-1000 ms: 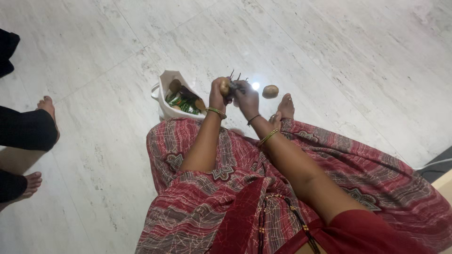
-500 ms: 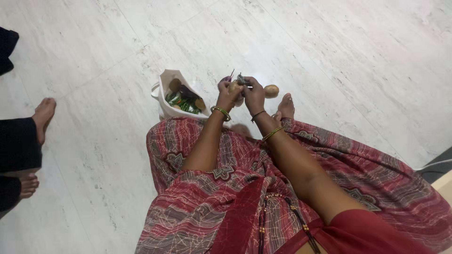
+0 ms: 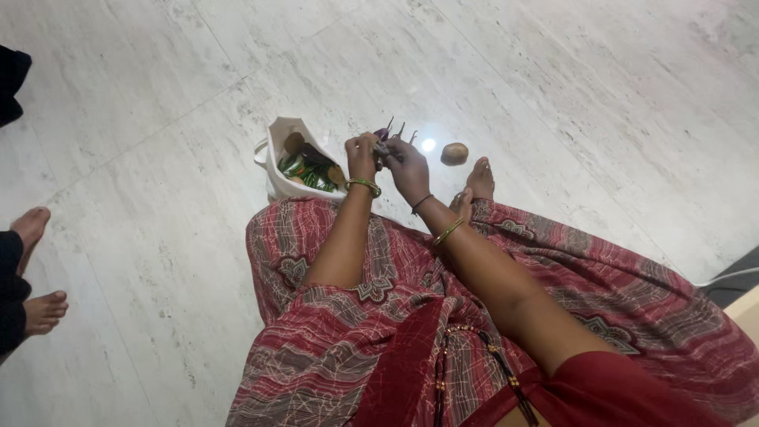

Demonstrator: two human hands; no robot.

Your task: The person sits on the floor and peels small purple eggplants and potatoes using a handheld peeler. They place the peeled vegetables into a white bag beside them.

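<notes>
Both hands up close: left hand [image 3: 362, 156] and right hand [image 3: 408, 166] curled around small purple stemmed aubergines [image 3: 386, 136]; white cloth bag [image 3: 277, 158] beside; brown round potato [image 3: 454, 153] apart on floor.

Both hands [image 3: 387, 160] together, grips closed

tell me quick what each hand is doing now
Left hand: closed, gripping the small purple vegetables together with the other hand.
Right hand: closed on the same bunch.

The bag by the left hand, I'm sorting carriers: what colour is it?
White, seen in the head view: the bag stands open on the floor.
</notes>
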